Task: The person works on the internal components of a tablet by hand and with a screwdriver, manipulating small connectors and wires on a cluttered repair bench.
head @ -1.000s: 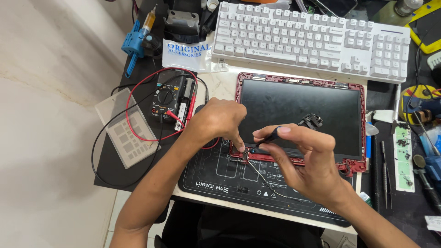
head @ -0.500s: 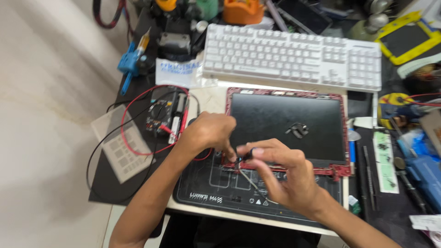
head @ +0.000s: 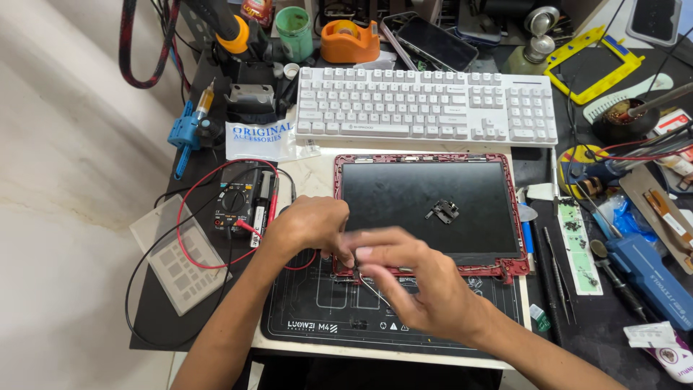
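Left hand (head: 307, 227) and right hand (head: 415, 282) meeting at red-framed screen panel's (head: 422, 198) lower edge, white keyboard (head: 426, 107) behind

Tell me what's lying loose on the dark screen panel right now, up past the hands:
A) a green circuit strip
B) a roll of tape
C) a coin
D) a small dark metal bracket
D: a small dark metal bracket lies alone on the black screen panel inside the red frame, clear of the left hand and the right hand working at the panel's near edge.
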